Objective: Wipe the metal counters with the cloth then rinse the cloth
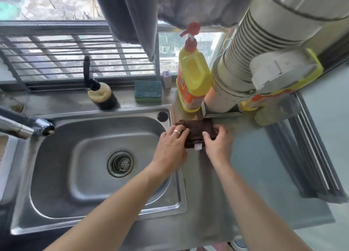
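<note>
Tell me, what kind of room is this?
Most likely a kitchen. There is a steel sink with a drain, a yellow soap bottle with a pump beside it, and a scrubbing sponge by the window. A brown cloth lies on the metal counter.

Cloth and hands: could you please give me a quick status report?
Left hand presses the cloth, right hand grips its edge. Cloth bunched on the counter right of the sink. Soap bottle and duct close behind.

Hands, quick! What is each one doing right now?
Left hand: open, fingers pressing on the brown cloth.
Right hand: fingers curled, gripping the cloth.
</note>
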Available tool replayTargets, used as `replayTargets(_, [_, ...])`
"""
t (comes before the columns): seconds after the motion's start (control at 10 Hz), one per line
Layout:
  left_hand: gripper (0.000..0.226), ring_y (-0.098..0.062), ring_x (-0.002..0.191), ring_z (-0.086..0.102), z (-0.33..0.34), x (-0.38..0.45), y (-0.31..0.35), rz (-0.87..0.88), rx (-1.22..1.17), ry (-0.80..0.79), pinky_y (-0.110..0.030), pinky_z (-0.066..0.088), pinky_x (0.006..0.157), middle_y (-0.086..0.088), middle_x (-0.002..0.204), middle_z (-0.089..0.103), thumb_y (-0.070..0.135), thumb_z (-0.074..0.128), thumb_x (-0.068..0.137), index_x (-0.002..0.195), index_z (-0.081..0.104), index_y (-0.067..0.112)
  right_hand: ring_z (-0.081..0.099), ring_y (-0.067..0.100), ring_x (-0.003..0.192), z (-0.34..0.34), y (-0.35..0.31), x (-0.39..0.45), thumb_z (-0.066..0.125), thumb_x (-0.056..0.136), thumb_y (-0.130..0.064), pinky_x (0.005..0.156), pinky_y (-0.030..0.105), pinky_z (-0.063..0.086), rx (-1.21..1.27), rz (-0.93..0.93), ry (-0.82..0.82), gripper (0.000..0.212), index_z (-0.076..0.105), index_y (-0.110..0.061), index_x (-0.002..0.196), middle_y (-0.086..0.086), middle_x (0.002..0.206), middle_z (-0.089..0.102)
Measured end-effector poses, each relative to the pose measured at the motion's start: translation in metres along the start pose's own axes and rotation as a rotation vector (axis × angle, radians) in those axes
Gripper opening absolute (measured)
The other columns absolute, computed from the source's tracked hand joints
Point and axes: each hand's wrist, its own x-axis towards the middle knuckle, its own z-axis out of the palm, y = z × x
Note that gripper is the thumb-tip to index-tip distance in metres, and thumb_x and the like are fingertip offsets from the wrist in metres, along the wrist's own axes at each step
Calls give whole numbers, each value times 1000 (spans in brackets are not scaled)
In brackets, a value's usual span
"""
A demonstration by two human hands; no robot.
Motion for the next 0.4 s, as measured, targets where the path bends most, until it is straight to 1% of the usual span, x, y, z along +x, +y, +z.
replayTargets(0.1, [73, -28, 131, 44, 4, -1, 5, -35, 141, -67, -39, 45, 93, -5, 141, 51, 21, 63, 71, 143, 50, 13, 60, 35, 111, 1, -3, 2, 77, 88, -28, 90, 37, 48, -17, 21, -3, 37, 64, -10, 117, 16, 119, 63])
replayTargets(0.2, [76, -30, 137, 39, 3, -1, 10, -61, 180, -150, -43, 41, 97, -10, 148, 45, 20, 61, 76, 149, 42, 10, 60, 36, 113, 3, -3, 6, 77, 87, -28, 92, 38, 48, -48, 50, -15, 38, 63, -9, 117, 17, 121, 63])
replayTargets(0.3, [74, -28, 137, 38, -26, -8, 19, -50, 126, -45, -44, 32, 103, -9, 148, 43, 19, 62, 74, 146, 44, 16, 63, 25, 101, -13, -21, -5, 77, 87, -28, 82, 22, 46, 46, 88, 22, 35, 65, -12, 116, 13, 121, 64])
replayTargets(0.4, [53, -23, 118, 52, -89, -28, 20, -100, -50, 415, -40, 31, 100, -2, 129, 57, 9, 57, 75, 127, 60, 21, 62, 8, 79, -47, -50, -30, 70, 92, -16, 70, 11, 46, 409, -60, 147, 13, 70, -17, 105, 5, 105, 72])
